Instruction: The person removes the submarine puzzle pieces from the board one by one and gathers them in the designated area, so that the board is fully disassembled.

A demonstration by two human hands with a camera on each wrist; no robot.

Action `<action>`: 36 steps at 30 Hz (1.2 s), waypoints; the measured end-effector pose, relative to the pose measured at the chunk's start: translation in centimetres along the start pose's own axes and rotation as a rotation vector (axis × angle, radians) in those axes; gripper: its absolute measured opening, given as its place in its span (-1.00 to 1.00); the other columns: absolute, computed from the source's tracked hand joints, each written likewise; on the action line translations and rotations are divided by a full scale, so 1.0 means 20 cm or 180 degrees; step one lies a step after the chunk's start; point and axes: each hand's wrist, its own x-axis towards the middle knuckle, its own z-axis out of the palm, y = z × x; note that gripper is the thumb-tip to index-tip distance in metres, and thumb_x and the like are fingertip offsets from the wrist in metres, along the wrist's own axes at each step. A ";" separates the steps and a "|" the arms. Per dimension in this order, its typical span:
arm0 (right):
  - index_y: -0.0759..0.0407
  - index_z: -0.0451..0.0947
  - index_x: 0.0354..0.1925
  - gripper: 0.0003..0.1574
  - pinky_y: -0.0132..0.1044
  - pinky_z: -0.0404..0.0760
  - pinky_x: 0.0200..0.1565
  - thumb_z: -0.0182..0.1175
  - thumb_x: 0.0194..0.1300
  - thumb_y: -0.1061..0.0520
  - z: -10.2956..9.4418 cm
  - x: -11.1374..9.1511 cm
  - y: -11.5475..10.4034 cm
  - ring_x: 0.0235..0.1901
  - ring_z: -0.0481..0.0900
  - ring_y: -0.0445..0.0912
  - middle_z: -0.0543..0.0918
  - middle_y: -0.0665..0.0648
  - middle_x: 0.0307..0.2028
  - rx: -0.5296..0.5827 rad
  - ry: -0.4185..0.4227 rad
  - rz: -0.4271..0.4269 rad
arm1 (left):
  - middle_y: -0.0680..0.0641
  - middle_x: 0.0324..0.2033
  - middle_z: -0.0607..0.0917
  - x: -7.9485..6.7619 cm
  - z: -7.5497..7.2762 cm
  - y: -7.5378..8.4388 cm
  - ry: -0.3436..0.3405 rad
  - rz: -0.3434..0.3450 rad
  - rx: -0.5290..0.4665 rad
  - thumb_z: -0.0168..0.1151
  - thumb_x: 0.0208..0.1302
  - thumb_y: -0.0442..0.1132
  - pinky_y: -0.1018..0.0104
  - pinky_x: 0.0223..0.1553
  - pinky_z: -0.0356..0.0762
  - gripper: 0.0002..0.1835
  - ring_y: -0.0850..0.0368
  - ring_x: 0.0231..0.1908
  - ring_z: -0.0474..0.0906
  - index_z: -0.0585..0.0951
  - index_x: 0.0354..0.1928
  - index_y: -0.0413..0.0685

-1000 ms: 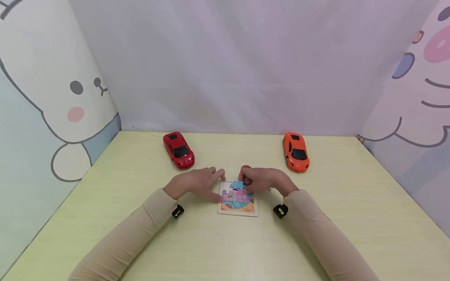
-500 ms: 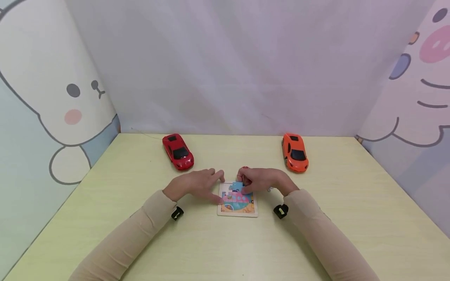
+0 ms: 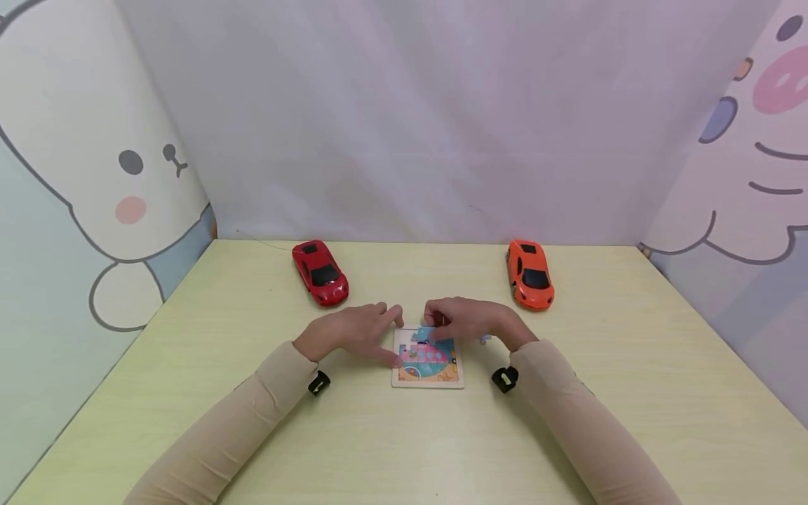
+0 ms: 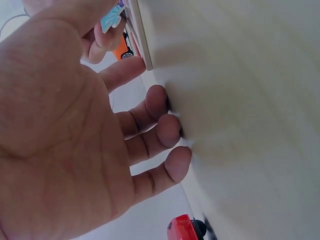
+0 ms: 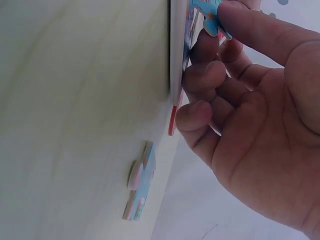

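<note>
A jigsaw puzzle in a square wooden frame (image 3: 429,384), with a pink and blue picture, lies on the table between both hands. My left hand (image 3: 360,331) rests along its left side, thumb at the left rim and index fingertip at the far left corner; the other fingertips touch or nearly touch the table. Over the far right part, my right hand (image 3: 463,319) pinches a blue puzzle piece (image 5: 211,22) between thumb and fingers. That piece sits tilted in the right wrist view, close above the frame. A loose puzzle piece (image 5: 140,185) lies flat on the table right of the frame.
A red toy car (image 3: 320,273) stands at the far left, an orange toy car (image 3: 530,275) at the far right. In the right wrist view, a flat red edge (image 5: 173,120) shows beyond the frame. A pale curtain (image 3: 429,140) closes off the back.
My right hand has shifted slightly left and away over the puzzle, covering the red item behind it. The thumb has moved left with the piece. My left hand stays in place.
</note>
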 end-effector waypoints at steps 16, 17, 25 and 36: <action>0.08 0.50 -0.21 -0.92 -0.31 0.42 -0.25 0.22 0.43 0.13 0.00 0.01 0.00 -0.32 0.45 -0.14 0.51 -0.02 -0.35 0.0063 0.0022 -0.0048 | 0.02 -0.15 0.47 -0.01 0.00 -0.01 -0.0028 -0.0025 -0.0057 0.36 0.16 0.29 0.21 -0.14 0.46 -0.30 0.12 -0.13 0.45 0.31 0.19 0.16; 0.08 0.50 -0.21 -0.92 -0.30 0.41 -0.26 0.21 0.43 0.12 0.00 0.01 0.00 -0.33 0.44 -0.14 0.51 -0.02 -0.35 0.0059 0.0022 -0.0056 | 0.02 -0.15 0.47 -0.01 0.01 -0.01 -0.0023 -0.0019 -0.0049 0.36 0.16 0.29 0.22 -0.15 0.46 -0.30 0.12 -0.14 0.45 0.31 0.18 0.16; 0.07 0.51 -0.27 -0.92 -0.28 0.40 -0.29 0.18 0.44 0.14 -0.01 0.00 -0.01 -0.38 0.44 -0.13 0.52 -0.01 -0.39 0.0050 0.0069 -0.0077 | 0.03 -0.17 0.47 0.00 0.00 -0.01 0.0033 0.0048 -0.0023 0.35 0.17 0.28 0.22 -0.14 0.45 -0.31 0.12 -0.14 0.44 0.31 0.19 0.15; 0.05 0.49 -0.29 -0.87 -0.29 0.38 -0.34 0.12 0.49 0.13 0.00 0.02 0.01 -0.47 0.41 -0.14 0.49 -0.02 -0.45 -0.0013 0.0103 -0.0052 | 0.03 -0.16 0.47 0.00 0.00 0.00 -0.0028 -0.0007 -0.0086 0.36 0.17 0.27 0.22 -0.12 0.46 -0.32 0.12 -0.13 0.44 0.31 0.18 0.17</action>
